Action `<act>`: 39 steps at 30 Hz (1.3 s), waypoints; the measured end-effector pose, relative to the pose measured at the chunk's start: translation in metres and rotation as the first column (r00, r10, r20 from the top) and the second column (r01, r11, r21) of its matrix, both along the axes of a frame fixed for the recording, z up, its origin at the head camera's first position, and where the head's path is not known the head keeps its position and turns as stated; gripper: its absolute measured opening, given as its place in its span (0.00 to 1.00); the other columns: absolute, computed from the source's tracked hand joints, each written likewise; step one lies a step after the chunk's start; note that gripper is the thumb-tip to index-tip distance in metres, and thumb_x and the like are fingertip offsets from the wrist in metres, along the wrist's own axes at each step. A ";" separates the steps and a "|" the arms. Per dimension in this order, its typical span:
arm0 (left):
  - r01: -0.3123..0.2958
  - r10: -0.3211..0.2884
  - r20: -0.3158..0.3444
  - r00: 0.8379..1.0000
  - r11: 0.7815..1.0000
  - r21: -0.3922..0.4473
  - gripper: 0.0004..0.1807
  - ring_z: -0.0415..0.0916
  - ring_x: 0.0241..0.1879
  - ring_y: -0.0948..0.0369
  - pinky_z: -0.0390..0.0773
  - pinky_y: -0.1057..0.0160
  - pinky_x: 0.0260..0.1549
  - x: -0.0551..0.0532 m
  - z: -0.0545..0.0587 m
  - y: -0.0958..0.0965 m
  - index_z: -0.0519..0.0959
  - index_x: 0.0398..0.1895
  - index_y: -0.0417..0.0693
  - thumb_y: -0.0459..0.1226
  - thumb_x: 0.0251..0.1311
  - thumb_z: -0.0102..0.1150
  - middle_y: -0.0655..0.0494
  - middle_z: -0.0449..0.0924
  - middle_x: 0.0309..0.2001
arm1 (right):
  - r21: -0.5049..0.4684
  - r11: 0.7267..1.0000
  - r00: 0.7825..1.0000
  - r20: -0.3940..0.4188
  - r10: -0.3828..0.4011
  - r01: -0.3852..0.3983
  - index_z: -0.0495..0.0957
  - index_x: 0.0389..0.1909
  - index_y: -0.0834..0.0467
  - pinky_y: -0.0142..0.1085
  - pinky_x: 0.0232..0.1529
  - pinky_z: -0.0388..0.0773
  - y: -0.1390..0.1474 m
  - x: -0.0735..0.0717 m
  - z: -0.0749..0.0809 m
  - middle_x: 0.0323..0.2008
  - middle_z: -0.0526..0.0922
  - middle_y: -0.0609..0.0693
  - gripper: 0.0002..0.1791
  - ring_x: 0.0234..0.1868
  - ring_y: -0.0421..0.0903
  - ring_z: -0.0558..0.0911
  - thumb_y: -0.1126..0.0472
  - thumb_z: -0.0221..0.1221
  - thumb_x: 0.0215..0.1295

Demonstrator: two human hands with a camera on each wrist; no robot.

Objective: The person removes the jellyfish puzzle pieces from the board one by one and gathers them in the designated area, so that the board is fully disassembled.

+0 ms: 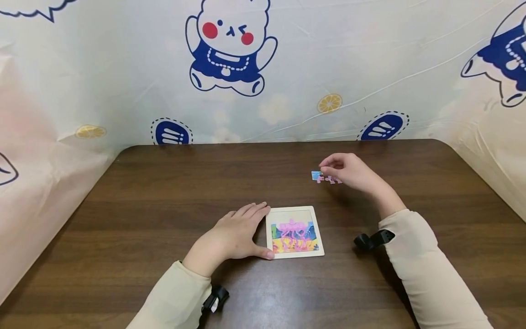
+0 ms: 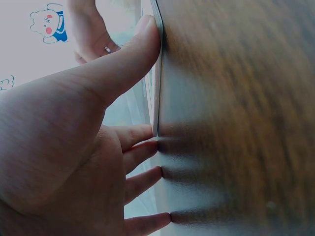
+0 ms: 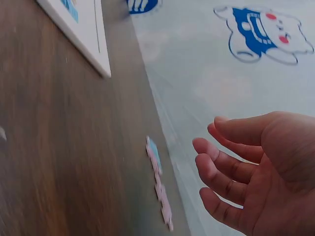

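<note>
A white-framed jigsaw puzzle [image 1: 292,235] lies flat on the table. Its lower part is filled with a picture of a pink octopus over blue and yellow, and its upper strip is bare cream. My left hand [image 1: 234,235] spans the frame's left side with fingers outstretched, thumb at the near corner and index finger at the far corner. Farther back on the right, my right hand [image 1: 347,171] hovers by loose puzzle pieces, its fingers loosely bent. Those pink and blue pieces [image 3: 158,184] lie on the table below the fingers, and no piece shows between thumb and fingertips.
The brown wooden table [image 1: 164,192] ends at the back against a pale printed curtain [image 1: 135,68] with cartoon figures. Black straps [image 1: 374,240] sit at both sleeve cuffs.
</note>
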State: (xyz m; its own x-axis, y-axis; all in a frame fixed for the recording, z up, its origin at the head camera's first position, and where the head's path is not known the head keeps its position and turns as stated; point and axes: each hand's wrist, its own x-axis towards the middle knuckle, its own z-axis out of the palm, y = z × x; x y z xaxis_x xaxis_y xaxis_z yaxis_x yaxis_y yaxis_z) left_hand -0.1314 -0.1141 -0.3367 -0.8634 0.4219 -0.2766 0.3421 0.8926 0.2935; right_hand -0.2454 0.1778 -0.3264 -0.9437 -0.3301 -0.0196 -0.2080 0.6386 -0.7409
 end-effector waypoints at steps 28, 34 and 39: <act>0.014 -0.014 0.000 1.000 1.000 -0.012 0.56 0.48 0.76 0.54 0.56 0.43 0.69 -0.002 0.000 0.000 0.57 0.77 0.51 0.63 0.49 0.69 0.56 0.53 0.77 | 0.048 0.918 0.919 0.015 0.394 -0.394 0.84 0.45 0.60 0.40 0.46 0.79 -0.062 0.033 0.005 0.40 0.85 0.47 0.08 0.41 0.45 0.79 0.62 0.61 0.70; 0.006 -0.006 0.005 1.000 1.000 -0.017 0.56 0.47 0.76 0.54 0.55 0.42 0.69 -0.002 -0.001 -0.001 0.57 0.78 0.53 0.63 0.49 0.69 0.57 0.52 0.77 | 0.051 0.871 0.870 0.099 0.482 -0.488 0.84 0.44 0.60 0.36 0.43 0.78 -0.069 0.037 0.003 0.36 0.84 0.44 0.07 0.38 0.43 0.79 0.63 0.63 0.67; 0.007 -0.007 0.003 1.000 1.000 -0.011 0.56 0.48 0.76 0.54 0.55 0.42 0.69 -0.002 -0.001 -0.001 0.57 0.77 0.53 0.64 0.48 0.70 0.57 0.53 0.77 | 0.057 0.828 0.826 0.134 0.547 -0.557 0.85 0.43 0.59 0.34 0.37 0.78 -0.070 0.040 0.004 0.33 0.83 0.43 0.08 0.34 0.42 0.77 0.65 0.67 0.63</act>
State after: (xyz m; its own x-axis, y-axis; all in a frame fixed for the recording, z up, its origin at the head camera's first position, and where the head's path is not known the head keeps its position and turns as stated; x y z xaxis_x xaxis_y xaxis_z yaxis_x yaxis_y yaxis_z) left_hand -0.1334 -0.1149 -0.3379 -0.8594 0.4252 -0.2839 0.3478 0.8932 0.2850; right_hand -0.2056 0.1073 -0.3223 -0.5944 -0.7873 -0.1641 -0.4687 0.5049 -0.7248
